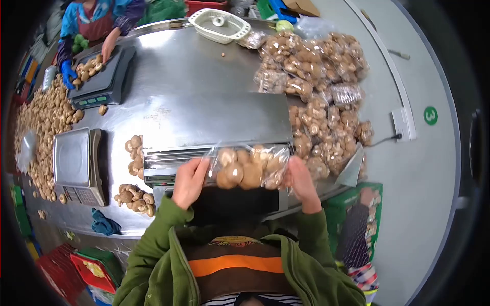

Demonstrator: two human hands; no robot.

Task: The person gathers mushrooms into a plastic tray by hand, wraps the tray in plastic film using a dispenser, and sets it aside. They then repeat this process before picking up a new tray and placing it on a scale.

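A film-wrapped pack of mushrooms (250,168) is held level between my two hands, in front of a metal wrapping machine (219,120). My left hand (190,181) pinches the left end of the film. At the right end, my right hand (303,182) grips the pack, its fingertips partly hidden behind the film. Brown caps show through the shiny clear wrap. Behind the pack lie the rollers (176,158) of the machine. Two loose groups of mushrooms, an upper group (135,155) and a lower group (135,199), lie left of the machine.
Wrapped mushroom packs (321,66) pile up on the right. A scale (74,158) and a heap of loose mushrooms (43,122) are at left. A co-worker's gloved hand (68,74) touches mushrooms on another scale (120,71). A white basket (201,31) stands at the back.
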